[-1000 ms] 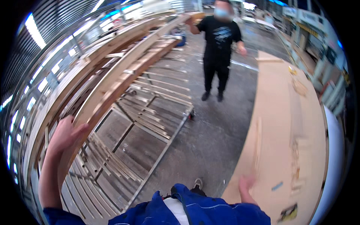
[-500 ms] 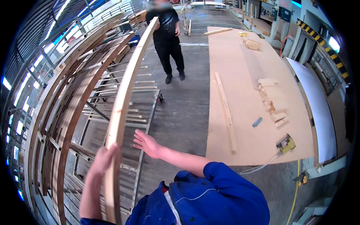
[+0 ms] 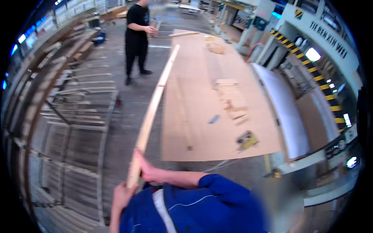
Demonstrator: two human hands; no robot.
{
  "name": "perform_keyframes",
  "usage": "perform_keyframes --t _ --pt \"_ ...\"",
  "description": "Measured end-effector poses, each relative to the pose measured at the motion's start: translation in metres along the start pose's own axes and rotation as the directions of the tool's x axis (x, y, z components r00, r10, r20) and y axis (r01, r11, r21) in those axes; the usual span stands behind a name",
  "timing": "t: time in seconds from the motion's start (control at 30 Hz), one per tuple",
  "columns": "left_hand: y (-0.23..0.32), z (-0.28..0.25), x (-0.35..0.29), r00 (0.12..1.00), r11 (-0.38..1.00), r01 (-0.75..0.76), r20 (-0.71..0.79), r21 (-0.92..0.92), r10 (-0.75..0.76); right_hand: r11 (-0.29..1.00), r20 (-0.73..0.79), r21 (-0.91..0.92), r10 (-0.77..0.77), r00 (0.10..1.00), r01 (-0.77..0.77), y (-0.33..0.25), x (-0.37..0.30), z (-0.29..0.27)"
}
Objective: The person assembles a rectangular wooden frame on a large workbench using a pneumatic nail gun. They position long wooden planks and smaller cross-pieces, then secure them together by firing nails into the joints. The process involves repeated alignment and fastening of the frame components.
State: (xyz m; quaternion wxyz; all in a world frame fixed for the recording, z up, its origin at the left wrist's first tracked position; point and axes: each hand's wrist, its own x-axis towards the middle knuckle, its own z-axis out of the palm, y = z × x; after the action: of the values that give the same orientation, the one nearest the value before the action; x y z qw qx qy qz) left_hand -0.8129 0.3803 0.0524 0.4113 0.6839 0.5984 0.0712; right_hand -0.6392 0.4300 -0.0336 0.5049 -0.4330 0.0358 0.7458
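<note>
Between both sets of fingers runs a long pale wooden slat (image 3: 153, 105), its near end gripped low in the picture and its far end reaching up and away toward a person in black clothes (image 3: 136, 35) who stands on the grey floor (image 3: 124, 112). On the near end, the left hand (image 3: 122, 194) wraps the slat from below, fingers closed round its lower tip, while the right hand (image 3: 145, 169) clasps it just above, fingers curled over the wood and the blue sleeve (image 3: 210, 194) crossing behind. Both hands are closed firmly on the slat, one just beyond the other. Right of the fingers lies a large light plywood sheet (image 3: 202, 128) serving as a table, its long edge running just beside the slat. Farther out from the fingers on that sheet rest a cluster of short wooden blocks (image 3: 231, 101), a small blue object (image 3: 213, 119) and a yellow-and-black hand tool (image 3: 246, 139) near the front edge; another strip of wood (image 3: 184, 34) lies across the far end. Left of the fingers, well apart from them, stands a rack of stacked wooden frames (image 3: 74, 112). Beyond the table on the right rises a wall with yellow-and-black striped posts (image 3: 311, 73).
</note>
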Motion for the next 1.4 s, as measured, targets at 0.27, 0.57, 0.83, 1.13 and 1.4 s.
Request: perform_keyframes --t 0.27,0.57,0.83,1.13,1.4 --pt "0.094 0.151 -0.004 0.986 0.995 0.096 0.137 0.030 -0.100 0.999 -0.023 -0.017 0.032 0.999 -0.032 -0.076 -0.063 -0.179" --pt "0.166 0.252 -0.002 0.941 0.970 0.242 0.236 0.027 -0.241 0.999 -0.003 0.037 0.031 1.000 -0.031 -0.169 -0.090 -0.274" --pt "0.123 0.259 -0.187 0.794 0.708 0.608 0.307 -0.361 -0.525 0.976 0.102 0.216 0.010 0.995 -0.032 -0.242 -0.078 -0.303" --pt "0.138 0.306 -0.207 0.739 0.666 0.664 0.159 -0.341 -0.655 0.990 -0.045 0.141 0.018 0.999 -0.012 -0.283 -0.036 -0.330" --pt "0.132 0.344 -0.129 0.818 0.793 0.575 0.155 -0.199 -0.554 0.917 0.040 -0.392 -0.065 0.997 0.075 -0.275 -0.014 -0.392"
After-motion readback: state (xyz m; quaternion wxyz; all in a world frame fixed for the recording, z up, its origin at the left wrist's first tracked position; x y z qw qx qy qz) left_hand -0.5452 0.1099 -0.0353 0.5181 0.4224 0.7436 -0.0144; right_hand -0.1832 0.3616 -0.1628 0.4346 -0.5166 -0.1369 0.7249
